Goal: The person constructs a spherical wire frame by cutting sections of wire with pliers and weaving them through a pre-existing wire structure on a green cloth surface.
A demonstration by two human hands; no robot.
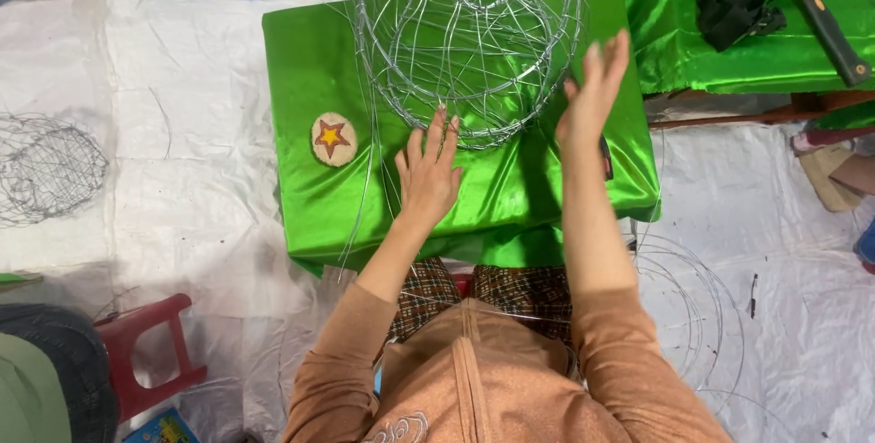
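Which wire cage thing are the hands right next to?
The big wire frame on the green cloth-covered table, between left hand and right hand. The other wire frame lies far left on the white floor sheet.

I see even, bright daylight, seemingly from above. The green cloth (pixel 319 197) throws satin glare along its folds. Shadows are soft and short under the wire frame (pixel 469 42). The right hand (pixel 592 92) looks slightly motion-blurred; the picture's corners bend a little and seem softer.
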